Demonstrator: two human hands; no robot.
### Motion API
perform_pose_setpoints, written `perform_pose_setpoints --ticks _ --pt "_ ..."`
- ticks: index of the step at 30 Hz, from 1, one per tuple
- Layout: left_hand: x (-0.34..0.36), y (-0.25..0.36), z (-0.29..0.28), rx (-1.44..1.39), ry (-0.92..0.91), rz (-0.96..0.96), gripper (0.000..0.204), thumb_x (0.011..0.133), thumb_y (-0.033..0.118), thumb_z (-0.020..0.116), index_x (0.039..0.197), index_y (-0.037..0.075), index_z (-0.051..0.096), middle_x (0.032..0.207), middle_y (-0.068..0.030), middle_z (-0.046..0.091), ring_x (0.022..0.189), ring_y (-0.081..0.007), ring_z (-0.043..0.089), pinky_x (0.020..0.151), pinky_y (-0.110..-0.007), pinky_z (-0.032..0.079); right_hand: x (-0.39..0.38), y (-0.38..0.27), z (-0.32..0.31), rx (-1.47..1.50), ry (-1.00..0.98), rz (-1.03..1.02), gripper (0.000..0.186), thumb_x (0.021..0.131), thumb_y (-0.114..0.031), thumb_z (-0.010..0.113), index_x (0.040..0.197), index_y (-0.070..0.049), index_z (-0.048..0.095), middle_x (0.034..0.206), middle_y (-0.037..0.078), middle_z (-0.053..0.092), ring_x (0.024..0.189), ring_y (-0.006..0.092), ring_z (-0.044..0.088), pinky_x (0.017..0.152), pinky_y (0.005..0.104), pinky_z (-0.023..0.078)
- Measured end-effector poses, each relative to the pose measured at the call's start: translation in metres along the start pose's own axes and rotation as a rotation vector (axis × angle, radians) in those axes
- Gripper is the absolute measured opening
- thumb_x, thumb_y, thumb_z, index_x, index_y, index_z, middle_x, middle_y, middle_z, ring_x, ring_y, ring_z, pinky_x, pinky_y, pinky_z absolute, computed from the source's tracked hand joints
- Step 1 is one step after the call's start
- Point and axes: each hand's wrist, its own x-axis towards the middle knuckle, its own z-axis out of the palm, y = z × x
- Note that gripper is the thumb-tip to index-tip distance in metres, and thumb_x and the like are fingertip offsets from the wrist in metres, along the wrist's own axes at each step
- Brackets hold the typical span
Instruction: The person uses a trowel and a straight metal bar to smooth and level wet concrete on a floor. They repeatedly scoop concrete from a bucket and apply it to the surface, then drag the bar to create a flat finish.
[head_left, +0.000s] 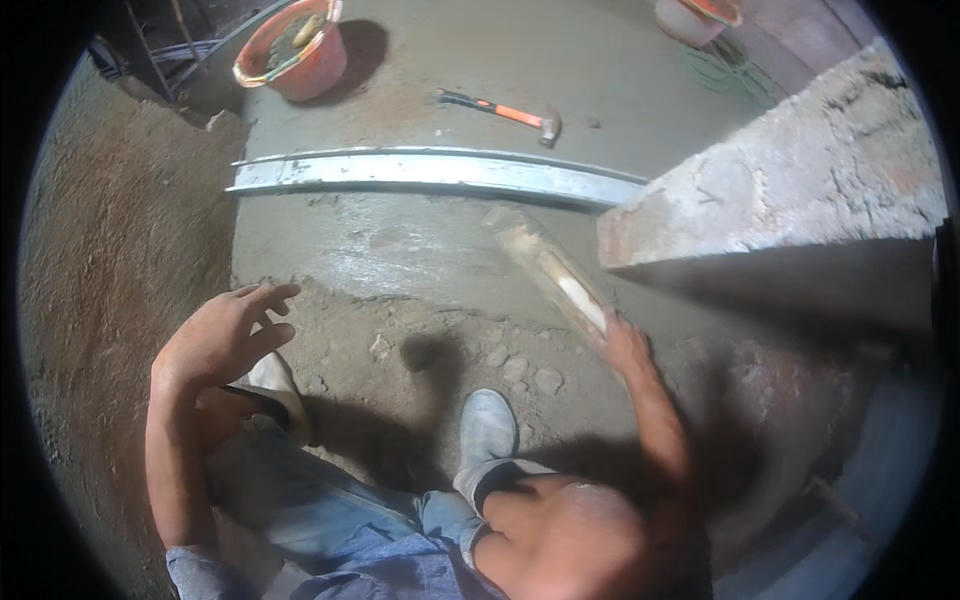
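Rough pale wall stub [780, 165]. Smooth grey cement floor [400, 65] left of stub; rough brown wall [115, 240] well left of stub, across floor. Stony dirt ground [400, 350] lower left of stub. Stub's top brightly lit, near side shadowed.

Float [547, 262] in right hand [626, 346]; hammer [506, 112] beyond

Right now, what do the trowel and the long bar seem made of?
Trowel: handle perhaps plastic, looking white and smooth; blade smeared and blurred, wood or metal unclear.
Bar: likely smooth metal, perhaps aluminium, given its pale shine.
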Motion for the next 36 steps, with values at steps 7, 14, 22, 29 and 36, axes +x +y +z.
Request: perform_pose_setpoints --ticks 7,14,22,29,36 --pt "0.020 0.016 0.003 0.027 -0.026 0.053 0.051 0.089 0.014 0.068 0.137 0.002 0.057 0.118 -0.0191 0.070 0.101 -0.0307 0.071 0.090 -0.041 0.055 -0.060 0.029 0.004 0.088 -0.037 0.278 0.056 0.098 -0.043 0.057 0.140 -0.006 0.047 0.109 0.029 0.069 0.102 0.0490 0.066 0.091 0.0574 0.051" --pt "0.012 0.034 -0.007 -0.007 -0.057 0.113 0.053 0.087 0.011 0.069 0.138 0.002 0.057 0.118 -0.0185 0.069 0.102 -0.0310 0.069 0.091 -0.041 0.055 -0.090 -0.051 0.022 0.228 -0.023 0.424 0.064 0.100 -0.041 0.056 0.148 -0.002 0.039 0.108 0.032 0.069 0.101 0.0501 0.067 0.093 0.0559 0.051" --pt "0.015 0.021 -0.013 0.070 -0.045 0.142 0.054 0.086 0.013 0.069 0.137 0.003 0.058 0.116 -0.0169 0.069 0.101 -0.0302 0.068 0.090 -0.041 0.054 -0.094 -0.120 0.027 0.463 0.040 0.514 0.059 0.099 -0.034 0.057 0.142 0.003 0.040 0.103 0.035 0.068 0.100 0.0517 0.066 0.093 0.0564 0.051" --pt "0.027 0.016 -0.006 0.036 -0.045 0.187 0.054 0.086 0.015 0.069 0.137 0.001 0.057 0.116 -0.0155 0.068 0.098 -0.0285 0.067 0.091 -0.041 0.053 -0.088 -0.109 0.035 0.477 0.056 0.508 0.049 0.100 -0.033 0.055 0.129 0.004 0.043 0.101 0.035 0.068 0.100 0.0524 0.066 0.089 0.0572 0.052" --pt "0.012 0.016 -0.011 0.039 -0.030 0.155 0.056 0.085 0.016 0.069 0.138 0.003 0.057 0.116 -0.0161 0.068 0.098 -0.0300 0.067 0.090 -0.041 0.053 -0.168 -0.062 0.088 0.459 0.010 0.587 0.052 0.095 -0.036 0.063 0.128 0.000 0.047 0.106 0.033 0.067 0.101 0.0519 0.065 0.092 0.0588 0.050"
